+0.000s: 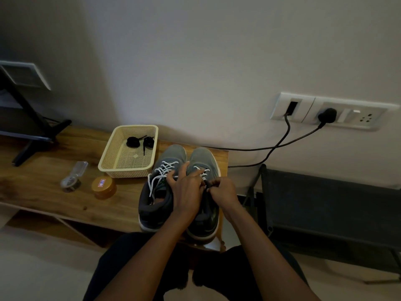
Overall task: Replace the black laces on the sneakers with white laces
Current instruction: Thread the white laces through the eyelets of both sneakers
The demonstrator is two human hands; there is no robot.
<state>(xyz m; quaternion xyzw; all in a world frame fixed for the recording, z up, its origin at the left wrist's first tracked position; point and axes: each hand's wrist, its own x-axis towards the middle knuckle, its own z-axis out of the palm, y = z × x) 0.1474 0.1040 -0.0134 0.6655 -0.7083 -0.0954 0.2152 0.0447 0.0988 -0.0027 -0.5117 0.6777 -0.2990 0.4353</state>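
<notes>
**Position of work.** Two sneakers stand side by side at the right end of the table [43, 170], heels toward the person and toes toward the wall. Their long axes run straight away from the person. The left sneaker [158, 192] carries white laces [165, 168] through its eyelets, with the ends hanging loose. The right sneaker [202, 157] shows white lacing over its lower rows only.

**Hands.** Both sit over the upper eyelets of the right sneaker, directly above the lace line.
- The right hand [222, 190] is the nearer to the tongue and pinches at its top edge with curled fingers. It cannot be told whether the lace lies within that pinch.
- The left hand [186, 189] lies across the gap between the shoes, fingers bent down onto the lacing. Its grip cannot be determined.

Judgement: the remaining threading runs toward the person, along the shoe's axis.

**Surface and room.**
- The table is wooden.
- A cream basket [124, 173] beside the toes holds the black laces [138, 141].
- A gold-lidded jar [104, 187] stands near it.
- A socket panel [325, 111] with cables is fixed to the wall.
</notes>
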